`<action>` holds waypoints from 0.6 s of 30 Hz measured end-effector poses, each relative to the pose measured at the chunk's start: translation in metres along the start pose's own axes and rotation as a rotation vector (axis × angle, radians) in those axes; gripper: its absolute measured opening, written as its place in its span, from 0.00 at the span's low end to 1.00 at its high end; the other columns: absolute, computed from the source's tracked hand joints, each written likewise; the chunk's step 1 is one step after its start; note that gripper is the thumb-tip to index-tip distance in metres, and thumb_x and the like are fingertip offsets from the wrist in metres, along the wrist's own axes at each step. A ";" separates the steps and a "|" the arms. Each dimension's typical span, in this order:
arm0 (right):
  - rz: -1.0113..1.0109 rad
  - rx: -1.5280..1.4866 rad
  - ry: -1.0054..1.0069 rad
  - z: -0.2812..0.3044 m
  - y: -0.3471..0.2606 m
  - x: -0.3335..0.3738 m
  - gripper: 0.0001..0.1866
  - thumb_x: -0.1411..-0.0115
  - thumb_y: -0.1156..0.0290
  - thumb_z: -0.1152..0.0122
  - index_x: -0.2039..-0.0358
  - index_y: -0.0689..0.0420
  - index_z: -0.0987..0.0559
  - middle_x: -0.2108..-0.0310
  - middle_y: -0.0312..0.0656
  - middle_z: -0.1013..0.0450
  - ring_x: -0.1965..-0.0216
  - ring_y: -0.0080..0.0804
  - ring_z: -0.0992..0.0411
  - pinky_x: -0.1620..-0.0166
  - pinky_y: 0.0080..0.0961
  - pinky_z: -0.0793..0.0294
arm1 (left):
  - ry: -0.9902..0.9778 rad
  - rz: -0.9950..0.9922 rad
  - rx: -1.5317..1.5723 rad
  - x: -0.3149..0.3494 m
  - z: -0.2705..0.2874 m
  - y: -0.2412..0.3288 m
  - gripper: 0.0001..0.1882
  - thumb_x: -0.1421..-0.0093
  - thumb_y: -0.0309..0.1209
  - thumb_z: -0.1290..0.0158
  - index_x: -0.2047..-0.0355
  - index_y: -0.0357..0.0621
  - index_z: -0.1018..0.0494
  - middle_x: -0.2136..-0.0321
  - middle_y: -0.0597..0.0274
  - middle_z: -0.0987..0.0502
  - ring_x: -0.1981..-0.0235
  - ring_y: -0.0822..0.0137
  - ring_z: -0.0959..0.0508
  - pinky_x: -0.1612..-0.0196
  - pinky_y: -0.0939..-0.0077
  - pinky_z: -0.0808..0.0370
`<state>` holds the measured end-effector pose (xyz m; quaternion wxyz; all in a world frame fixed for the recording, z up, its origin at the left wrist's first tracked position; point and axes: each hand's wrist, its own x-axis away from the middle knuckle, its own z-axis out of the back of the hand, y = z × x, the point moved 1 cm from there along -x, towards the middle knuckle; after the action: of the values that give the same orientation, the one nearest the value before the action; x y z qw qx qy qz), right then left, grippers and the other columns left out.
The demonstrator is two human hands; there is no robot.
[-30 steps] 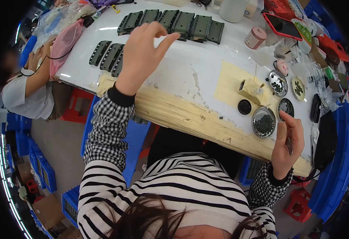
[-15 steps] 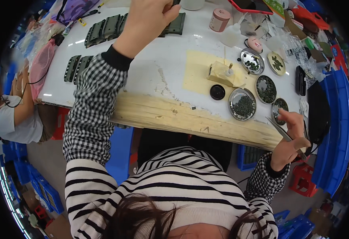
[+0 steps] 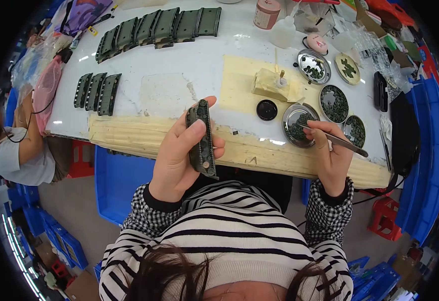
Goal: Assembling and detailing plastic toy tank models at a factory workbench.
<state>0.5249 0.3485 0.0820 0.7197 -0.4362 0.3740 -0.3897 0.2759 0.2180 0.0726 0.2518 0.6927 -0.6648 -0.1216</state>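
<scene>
My left hand [image 3: 175, 156] is closed around a long dark green plastic part [image 3: 202, 145] with studded edges and a small copper-coloured disc near its lower end. It holds the part tilted nearly upright in front of the table's near edge, thumb on its face. My right hand [image 3: 331, 159] grips metal tweezers [image 3: 348, 145]. Their tips reach into a round metal dish [image 3: 290, 113] of tiny dark green pieces; whether they pinch a piece is too small to tell. Beside that dish lie a black round cap [image 3: 267, 110] and a yellowish block [image 3: 271, 88] with a short peg on top.
More dishes of green pieces [image 3: 333, 103] stand at the right. Similar green parts lie in a far row [image 3: 161, 27] and a short left row [image 3: 95, 94]. A pink jar [image 3: 266, 13] and squeeze bottle [image 3: 283, 33] stand behind. Another person's arm [image 3: 29, 113] is at left.
My left hand has come back from the far row to the near edge, now plainly with the green part. My right hand has moved left, bringing the tweezers' tips into the dish.
</scene>
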 end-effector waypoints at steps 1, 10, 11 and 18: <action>0.030 0.061 -0.019 0.000 0.003 -0.001 0.07 0.42 0.77 0.41 0.63 0.65 0.21 0.73 0.42 0.26 0.71 0.26 0.28 0.66 0.18 0.30 | 0.042 0.017 -0.024 -0.001 -0.005 0.000 0.31 0.35 0.33 0.53 0.36 0.39 0.50 0.56 0.50 0.28 0.59 0.61 0.21 0.55 0.70 0.21; 0.132 0.233 -0.082 -0.002 -0.001 -0.008 0.07 0.42 0.74 0.40 0.66 0.64 0.22 0.74 0.43 0.27 0.74 0.31 0.29 0.69 0.22 0.31 | 0.125 -0.027 -0.320 -0.006 -0.037 -0.007 0.27 0.32 0.28 0.62 0.34 0.46 0.52 0.47 0.44 0.33 0.51 0.58 0.25 0.49 0.63 0.23; 0.139 0.246 -0.081 -0.003 -0.001 -0.009 0.06 0.42 0.74 0.40 0.67 0.64 0.22 0.74 0.44 0.27 0.74 0.32 0.29 0.69 0.23 0.31 | 0.108 -0.028 -0.321 -0.007 -0.037 -0.008 0.25 0.32 0.28 0.62 0.35 0.46 0.50 0.46 0.44 0.34 0.51 0.57 0.25 0.49 0.63 0.23; 0.201 0.298 -0.085 -0.004 -0.001 -0.010 0.06 0.42 0.74 0.41 0.67 0.63 0.22 0.74 0.44 0.27 0.73 0.34 0.29 0.69 0.24 0.31 | 0.063 0.014 -0.426 -0.008 -0.030 -0.016 0.10 0.31 0.32 0.61 0.56 0.40 0.35 0.46 0.51 0.35 0.51 0.59 0.24 0.51 0.64 0.22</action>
<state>0.5167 0.3559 0.0833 0.8268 -0.3012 0.3232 -0.3480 0.3039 0.2311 0.0887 0.4142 0.6225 -0.6207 -0.2358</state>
